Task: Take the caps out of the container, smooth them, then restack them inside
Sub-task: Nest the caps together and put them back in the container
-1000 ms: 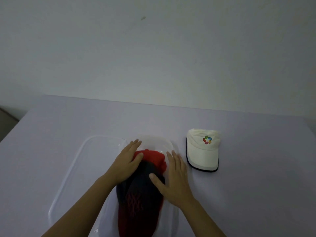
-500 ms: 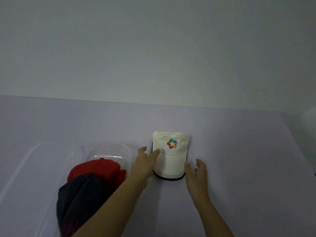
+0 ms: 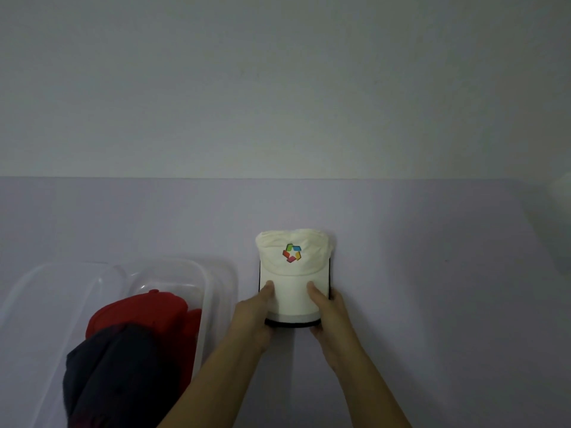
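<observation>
A white cap (image 3: 293, 267) with a colourful logo lies on the lilac table, brim toward me. My left hand (image 3: 254, 313) grips the brim's left edge, thumb on top. My right hand (image 3: 328, 313) grips the brim's right edge the same way. To the left stands a clear plastic container (image 3: 213, 282). Inside it a red cap (image 3: 145, 313) lies under a dark navy cap (image 3: 123, 375), which reaches over the near side.
A second clear plastic piece, maybe the lid (image 3: 46, 291), lies left of the container. The table's back edge meets a pale wall (image 3: 278, 88). A pale blurred object (image 3: 560, 217) sits at the far right edge.
Both hands left the caps in the container, moved right to the white cap and closed on the sides of its brim. The view shifted right.
</observation>
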Demonstrator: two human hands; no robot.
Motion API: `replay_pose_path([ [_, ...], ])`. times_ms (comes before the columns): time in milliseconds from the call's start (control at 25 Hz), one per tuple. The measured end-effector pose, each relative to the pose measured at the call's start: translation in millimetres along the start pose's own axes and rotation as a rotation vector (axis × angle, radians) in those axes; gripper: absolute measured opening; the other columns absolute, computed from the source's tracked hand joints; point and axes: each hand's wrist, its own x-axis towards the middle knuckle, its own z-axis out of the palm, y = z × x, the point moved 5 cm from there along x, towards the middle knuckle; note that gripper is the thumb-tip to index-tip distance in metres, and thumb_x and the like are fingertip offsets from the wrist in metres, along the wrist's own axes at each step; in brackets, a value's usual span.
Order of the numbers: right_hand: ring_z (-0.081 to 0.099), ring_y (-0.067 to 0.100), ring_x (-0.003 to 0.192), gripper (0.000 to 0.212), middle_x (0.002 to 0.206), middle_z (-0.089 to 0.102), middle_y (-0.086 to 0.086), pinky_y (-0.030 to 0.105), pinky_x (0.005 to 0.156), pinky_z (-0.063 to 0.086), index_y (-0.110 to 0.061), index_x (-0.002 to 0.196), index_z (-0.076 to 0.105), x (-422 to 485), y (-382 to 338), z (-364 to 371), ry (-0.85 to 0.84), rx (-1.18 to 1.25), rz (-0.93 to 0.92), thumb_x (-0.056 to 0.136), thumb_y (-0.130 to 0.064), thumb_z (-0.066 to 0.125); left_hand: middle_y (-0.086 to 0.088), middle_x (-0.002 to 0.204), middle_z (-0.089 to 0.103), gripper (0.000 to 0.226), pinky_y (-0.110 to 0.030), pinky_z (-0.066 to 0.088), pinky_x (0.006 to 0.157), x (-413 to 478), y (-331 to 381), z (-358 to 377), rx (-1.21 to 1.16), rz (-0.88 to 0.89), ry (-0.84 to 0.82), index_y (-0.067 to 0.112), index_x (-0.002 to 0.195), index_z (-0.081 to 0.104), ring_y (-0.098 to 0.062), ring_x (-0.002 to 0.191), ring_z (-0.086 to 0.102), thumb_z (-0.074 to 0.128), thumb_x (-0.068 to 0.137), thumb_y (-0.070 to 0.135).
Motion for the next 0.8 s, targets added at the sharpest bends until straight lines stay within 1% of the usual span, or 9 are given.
replay_pose_path([
  [40, 0.063, 0.025, 0.107, 0.067, 0.119, 0.066, 0.005, 0.040, 0.083, 0.055, -0.017, 0.126, 0.052, 1, 1, 2, -0.025, 0.077, 0.023, 0.068, -0.039, 0.077, -0.020, 0.114, 0.061, 0.035, -0.054, 0.048, 0.093, -3, -1, 1, -0.019, -0.019, -0.029, -0.004, 0.113, 0.054, -0.038, 0.103, 0.059, 0.064, 0.086, 0.015],
  [80, 0.063, 0.028, 0.107, 0.068, 0.119, 0.066, 0.008, 0.041, 0.084, 0.055, -0.014, 0.127, 0.053, -1, 2, 5, -0.046, 0.171, 0.054, 0.069, -0.039, 0.076, -0.021, 0.114, 0.062, 0.037, -0.054, 0.050, 0.090, -6, -2, 2, -0.035, -0.033, -0.054, -0.004, 0.115, 0.054, -0.039, 0.102, 0.060, 0.065, 0.085, 0.016],
  [200, 0.061, 0.035, 0.109, 0.044, 0.121, 0.063, 0.018, 0.042, 0.076, 0.058, -0.007, 0.129, 0.051, -15, 3, 8, -0.104, 0.409, 0.098, 0.088, -0.023, 0.056, -0.020, 0.103, 0.067, 0.032, -0.046, 0.053, 0.074, -18, -2, 2, -0.070, -0.071, -0.146, -0.002, 0.110, 0.057, -0.035, 0.091, 0.062, 0.065, 0.084, 0.013],
  [320, 0.062, 0.033, 0.108, 0.044, 0.121, 0.063, 0.018, 0.038, 0.069, 0.060, -0.006, 0.131, 0.049, -32, -5, 11, -0.158, 0.492, 0.021, 0.089, -0.019, 0.052, -0.017, 0.080, 0.073, 0.017, -0.045, 0.054, 0.075, -39, 10, 5, -0.089, -0.049, -0.306, -0.004, 0.099, 0.060, -0.034, 0.086, 0.063, 0.060, 0.084, 0.004],
  [360, 0.062, 0.032, 0.108, 0.047, 0.122, 0.064, 0.017, 0.037, 0.070, 0.060, -0.007, 0.132, 0.049, -38, -8, 12, -0.172, 0.488, -0.013, 0.087, -0.021, 0.053, -0.017, 0.079, 0.074, 0.018, -0.045, 0.056, 0.075, -44, 16, 4, -0.074, -0.030, -0.343, -0.005, 0.098, 0.061, -0.034, 0.086, 0.064, 0.060, 0.082, 0.002],
  [480, 0.061, 0.030, 0.112, 0.049, 0.126, 0.062, 0.013, 0.039, 0.079, 0.058, -0.012, 0.132, 0.050, -57, -20, 22, -0.226, 0.411, -0.111, 0.085, -0.025, 0.053, -0.016, 0.096, 0.071, 0.031, -0.041, 0.057, 0.072, -55, 40, -8, 0.098, -0.025, -0.427, -0.001, 0.106, 0.062, -0.034, 0.089, 0.065, 0.059, 0.076, 0.006],
  [600, 0.059, 0.029, 0.115, 0.045, 0.128, 0.061, 0.011, 0.040, 0.088, 0.055, -0.014, 0.130, 0.051, -78, -26, 46, -0.279, 0.320, -0.200, 0.086, -0.023, 0.054, -0.010, 0.089, 0.059, 0.030, -0.035, 0.047, 0.067, -67, 70, -33, 0.254, -0.023, -0.417, 0.009, 0.095, 0.059, -0.029, 0.078, 0.055, 0.054, 0.067, 0.016],
  [680, 0.060, 0.027, 0.114, 0.047, 0.127, 0.061, 0.011, 0.036, 0.083, 0.056, -0.014, 0.129, 0.052, -91, -23, 68, -0.308, 0.314, -0.224, 0.083, -0.021, 0.057, -0.008, 0.083, 0.057, 0.029, -0.033, 0.046, 0.066, -77, 87, -50, 0.175, -0.003, -0.419, 0.009, 0.088, 0.060, -0.028, 0.072, 0.054, 0.049, 0.068, 0.027],
  [800, 0.061, 0.026, 0.113, 0.047, 0.127, 0.062, 0.009, 0.033, 0.079, 0.056, -0.015, 0.129, 0.051, -106, -16, 106, -0.330, 0.286, -0.258, 0.083, -0.022, 0.058, -0.015, 0.101, 0.072, 0.048, -0.041, 0.051, 0.082, -89, 105, -72, 0.010, 0.093, -0.479, 0.004, 0.103, 0.069, -0.034, 0.090, 0.066, 0.050, 0.077, 0.040],
])
